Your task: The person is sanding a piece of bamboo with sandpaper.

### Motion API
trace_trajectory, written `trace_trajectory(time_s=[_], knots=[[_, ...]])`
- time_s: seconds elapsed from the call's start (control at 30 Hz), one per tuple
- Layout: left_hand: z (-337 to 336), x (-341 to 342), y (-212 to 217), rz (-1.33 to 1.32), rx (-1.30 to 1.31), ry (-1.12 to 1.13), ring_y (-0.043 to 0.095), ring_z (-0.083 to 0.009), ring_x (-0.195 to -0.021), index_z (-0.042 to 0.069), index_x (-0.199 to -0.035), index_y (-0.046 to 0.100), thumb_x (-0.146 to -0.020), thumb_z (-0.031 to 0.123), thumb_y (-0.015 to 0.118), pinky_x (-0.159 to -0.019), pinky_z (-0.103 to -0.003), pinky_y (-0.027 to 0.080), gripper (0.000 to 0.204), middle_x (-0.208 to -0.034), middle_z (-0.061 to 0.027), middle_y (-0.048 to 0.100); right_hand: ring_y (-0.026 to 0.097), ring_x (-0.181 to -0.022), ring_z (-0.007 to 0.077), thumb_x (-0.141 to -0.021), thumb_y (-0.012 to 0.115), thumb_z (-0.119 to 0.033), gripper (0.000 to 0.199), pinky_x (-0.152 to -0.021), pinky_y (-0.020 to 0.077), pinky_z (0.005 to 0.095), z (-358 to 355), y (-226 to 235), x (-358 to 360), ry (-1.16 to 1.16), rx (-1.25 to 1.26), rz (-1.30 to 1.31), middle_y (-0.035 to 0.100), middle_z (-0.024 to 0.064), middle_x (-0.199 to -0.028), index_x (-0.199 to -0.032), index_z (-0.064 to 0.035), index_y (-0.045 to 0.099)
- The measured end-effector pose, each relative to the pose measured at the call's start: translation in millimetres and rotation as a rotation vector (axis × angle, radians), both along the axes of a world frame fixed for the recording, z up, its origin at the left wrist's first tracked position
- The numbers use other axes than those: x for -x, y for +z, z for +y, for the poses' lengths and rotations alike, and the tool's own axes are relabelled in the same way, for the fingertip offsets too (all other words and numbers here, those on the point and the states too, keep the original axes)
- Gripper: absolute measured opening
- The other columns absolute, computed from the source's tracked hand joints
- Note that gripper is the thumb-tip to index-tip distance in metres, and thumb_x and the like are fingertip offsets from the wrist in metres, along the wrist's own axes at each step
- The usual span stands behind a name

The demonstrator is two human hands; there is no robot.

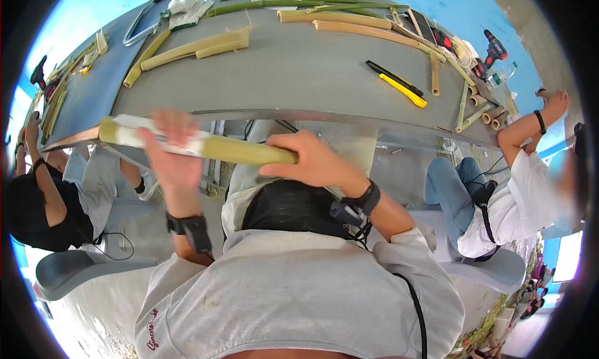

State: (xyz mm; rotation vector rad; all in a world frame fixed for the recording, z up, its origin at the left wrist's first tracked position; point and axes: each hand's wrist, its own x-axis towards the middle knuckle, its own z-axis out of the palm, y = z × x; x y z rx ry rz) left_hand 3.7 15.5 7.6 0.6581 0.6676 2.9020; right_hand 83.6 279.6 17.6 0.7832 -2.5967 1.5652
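Observation:
A pale green bamboo tube [240,150] lies sideways in front of me at the near table edge. My right hand [312,159] wraps round its right end, with the thumb along the near side. A white sheet, perhaps paper or cloth [128,123], covers the left part of the tube. My left hand [175,150] is closed over the sheet and the tube, its fingers blurred by motion. The far left end of the tube [108,131] sticks out bare beyond the sheet.
On the grey table [262,78] lie a yellow utility knife [402,89], split bamboo pieces [196,50], longer bamboo lengths [362,31] and green stalks [268,5]. A cordless drill [495,49] and a plastic bottle [502,75] are at right. People sit on both sides [499,203].

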Motion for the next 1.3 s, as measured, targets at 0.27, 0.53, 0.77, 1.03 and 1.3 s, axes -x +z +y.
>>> trace_trajectory(time_s=[0.27,0.53,0.77,1.03,1.3], knots=[[-1,1,3,0.098,-0.032,0.105,0.037,-0.0112,-0.069,0.015,-0.092,0.043,-0.104,0.052,0.06,-0.077,-0.031,0.037,0.042,-0.075,0.004,0.036,0.06,-0.061,0.0323,-0.092,0.077,-0.042,0.039,-0.061,0.0465,0.0386,11,-1,-2,-0.044,-0.107,-0.033,0.062,0.0163,-0.071,-0.104,-0.0056,0.072],[21,-8,1,0.138,0.108,-0.075,0.037,-0.0114,-0.069,0.016,-0.092,0.041,-0.104,0.052,0.061,-0.077,-0.031,0.037,0.043,-0.074,0.004,0.037,0.057,-0.06,0.0341,-0.092,0.077,-0.041,0.039,-0.061,0.0465,0.0396,-8,-2,2,-0.025,0.002,-0.012,0.063,0.018,-0.072,-0.104,-0.0039,0.072],[-11,3,8,0.135,-0.044,0.081,0.038,-0.0105,-0.066,0.016,-0.093,0.044,-0.102,0.054,0.063,-0.075,-0.032,0.037,0.043,-0.074,0.0044,0.039,0.059,-0.061,0.0359,-0.092,0.078,-0.04,0.039,-0.06,0.0463,0.0412,14,4,1,-0.055,-0.132,-0.027,0.062,0.0189,-0.071,-0.102,-0.0026,0.071],[2,-2,2,0.302,0.36,-0.007,0.039,-0.0102,-0.065,0.016,-0.092,0.043,-0.097,0.06,0.066,-0.075,-0.031,0.037,0.05,-0.072,0.0053,0.039,0.065,-0.069,0.0333,-0.093,0.076,-0.042,0.038,-0.064,0.048,0.0407,-13,1,8,-0.004,-0.071,-0.037,0.066,0.0168,-0.077,-0.106,-0.006,0.072],[-14,3,-2,0.113,-0.052,0.077,0.037,-0.0116,-0.065,0.016,-0.093,0.043,-0.101,0.055,0.063,-0.076,-0.031,0.036,0.045,-0.073,0.0043,0.038,0.057,-0.064,0.0319,-0.094,0.076,-0.038,0.04,-0.062,0.0446,0.038,2,12,7,0.015,-0.142,-0.041,0.061,0.0167,-0.074,-0.113,-0.0032,0.07]])
